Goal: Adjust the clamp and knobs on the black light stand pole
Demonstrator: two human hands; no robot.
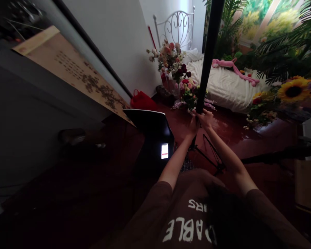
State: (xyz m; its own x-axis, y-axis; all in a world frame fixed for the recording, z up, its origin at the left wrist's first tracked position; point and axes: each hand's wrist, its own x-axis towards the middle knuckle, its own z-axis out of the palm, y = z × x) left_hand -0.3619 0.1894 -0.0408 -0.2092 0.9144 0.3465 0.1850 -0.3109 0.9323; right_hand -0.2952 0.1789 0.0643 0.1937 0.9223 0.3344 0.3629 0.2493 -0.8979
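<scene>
A tall black light stand (208,57) rises from the floor and leans a little to the right toward the top of the view. Both of my hands are on its pole at about the same height. My left hand (193,126) is wrapped round the pole from the left. On the other side my right hand (206,118) is closed on the pole, its fingers partly hidden. Spread tripod legs (208,157) stand below my wrists. Left of my left forearm, a phone (165,151) with a lit screen lies on a dark surface.
A bed (226,84) with cream covers and a pink plush toy (234,67) is beyond the stand. Bouquets (171,58) and sunflowers (294,90) stand around it. At left hang a scroll (80,74) and a dark bar (93,48). A red bag (143,100) sits by the wall.
</scene>
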